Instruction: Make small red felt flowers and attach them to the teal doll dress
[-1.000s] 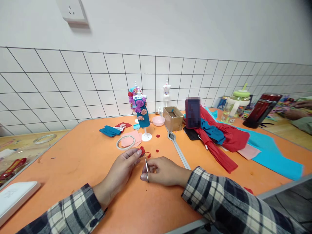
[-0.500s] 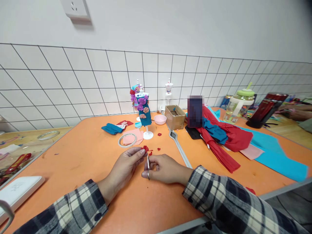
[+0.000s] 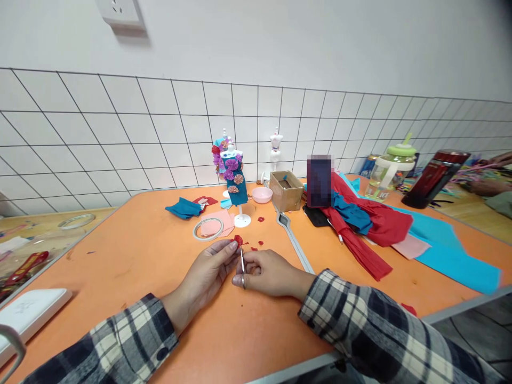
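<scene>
Between the thumb and fingers of my left hand is a small crinkled red paper piece. My right hand grips a pair of small scissors, whose blades point away from me and reach up to the red piece. Whether the blades are apart I cannot tell. Small red scraps lie on the table just past my hands. Beyond them stands a mini dress form in a blue dress with purple and peach paper flowers.
A tape roll lies by pink paper sheets. Behind are a pink bowl, a cardboard box and a bare white form. Red cloth-like paper, blue sheets, a bottle and a dark red flask occupy the right.
The red piece has turned slightly in my left fingers, and a scrap beyond the scissors looks separated from it. Both hands stay in nearly the same place. The view has shifted a little.
</scene>
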The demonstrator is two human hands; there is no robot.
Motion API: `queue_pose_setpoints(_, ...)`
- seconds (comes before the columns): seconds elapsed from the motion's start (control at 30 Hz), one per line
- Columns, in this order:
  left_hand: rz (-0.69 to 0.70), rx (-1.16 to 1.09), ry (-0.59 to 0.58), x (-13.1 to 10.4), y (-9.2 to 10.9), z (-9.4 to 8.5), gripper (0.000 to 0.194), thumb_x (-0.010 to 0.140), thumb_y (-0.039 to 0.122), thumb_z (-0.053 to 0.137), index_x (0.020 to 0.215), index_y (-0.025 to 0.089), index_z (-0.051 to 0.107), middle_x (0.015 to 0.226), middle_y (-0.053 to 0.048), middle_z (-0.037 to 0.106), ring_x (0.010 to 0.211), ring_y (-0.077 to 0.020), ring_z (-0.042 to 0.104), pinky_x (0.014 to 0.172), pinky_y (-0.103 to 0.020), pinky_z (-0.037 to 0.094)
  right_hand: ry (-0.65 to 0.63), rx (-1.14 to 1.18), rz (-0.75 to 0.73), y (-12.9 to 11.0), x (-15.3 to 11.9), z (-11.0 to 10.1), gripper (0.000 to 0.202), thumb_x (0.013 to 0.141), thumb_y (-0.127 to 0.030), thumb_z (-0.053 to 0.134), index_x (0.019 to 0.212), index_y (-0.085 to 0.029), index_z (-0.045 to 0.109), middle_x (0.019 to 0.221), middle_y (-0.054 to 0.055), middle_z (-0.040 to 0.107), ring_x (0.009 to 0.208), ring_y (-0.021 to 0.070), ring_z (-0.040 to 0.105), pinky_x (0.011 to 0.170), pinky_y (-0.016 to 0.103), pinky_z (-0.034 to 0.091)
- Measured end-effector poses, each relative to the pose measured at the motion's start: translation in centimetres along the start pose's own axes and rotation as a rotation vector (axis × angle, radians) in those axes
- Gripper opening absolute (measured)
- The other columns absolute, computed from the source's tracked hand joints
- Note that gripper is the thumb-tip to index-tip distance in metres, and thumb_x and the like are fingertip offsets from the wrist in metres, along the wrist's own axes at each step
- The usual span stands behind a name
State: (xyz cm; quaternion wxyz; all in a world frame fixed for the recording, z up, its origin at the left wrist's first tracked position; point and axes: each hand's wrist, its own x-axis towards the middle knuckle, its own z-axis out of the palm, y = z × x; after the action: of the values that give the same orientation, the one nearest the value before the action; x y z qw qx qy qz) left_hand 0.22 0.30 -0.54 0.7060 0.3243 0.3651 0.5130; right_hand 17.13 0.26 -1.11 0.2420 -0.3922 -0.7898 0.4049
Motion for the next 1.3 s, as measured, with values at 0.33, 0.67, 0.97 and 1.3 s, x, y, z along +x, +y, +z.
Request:
queue_pose_setpoints(0.33, -0.018, -0.032, -0.096, 0.1, -0.3, -0.5, 0.018, 0.074, 0.025, 0.079, 0.086, 0.014, 0.071, 0.076, -0.003, 0.07, 0.064, -0.0128, 0.064, 0.061, -0.023, 0.053, 0.015, 0.063, 0.002, 1.1, 0.3, 0.5, 0.023, 0.082, -0.041, 0.065, 0.083, -0.018, 0.06, 0.074, -0.001, 0.065, 0.066, 0.0124, 0.056, 0.059, 0.022, 0.039)
queue_pose_setpoints(0.67, 0.064, 0.233, -0.096, 0.2, -0.1, -0.9, 0.024, 0.081, 0.037, 0.071, 0.093, 0.016, 0.072, 0.091, -0.006, 0.068, 0.088, -0.0204, 0.063, 0.078, -0.033, 0.053, 0.01, 0.147, 0.005, 1.8, 0.4, 0.3, 0.023, 0.083, -0.043, 0.063, 0.082, -0.02, 0.059, 0.073, 0.0, 0.067, 0.068, 0.0148, 0.063, 0.063, 0.024, 0.044)
queue_pose_setpoints(0.97, 0.132, 0.29, -0.087, 0.5, 0.1, -1.5, 0.024, 0.075, 0.037, 0.077, 0.088, 0.017, 0.074, 0.095, -0.006, 0.068, 0.094, -0.0203, 0.06, 0.088, -0.033, 0.047, -0.067, 0.221, 0.033, 1.6, 0.3, 0.2, 0.024, 0.081, -0.042, 0.065, 0.081, -0.019, 0.057, 0.072, 0.0, 0.068, 0.067, 0.0146, 0.064, 0.063, 0.024, 0.045)
queue_pose_setpoints(1.3, 0.102, 0.234, -0.051, 0.3, 0.2, -1.1, 0.022, 0.067, 0.027, 0.083, 0.081, 0.016, 0.071, 0.082, -0.002, 0.068, 0.077, -0.0146, 0.06, 0.074, -0.026, 0.047, -0.088, 0.114, 0.034, 1.3, 0.1, 0.0, 0.024, 0.082, -0.042, 0.065, 0.082, -0.019, 0.059, 0.072, -0.001, 0.068, 0.063, 0.0114, 0.058, 0.056, 0.021, 0.039)
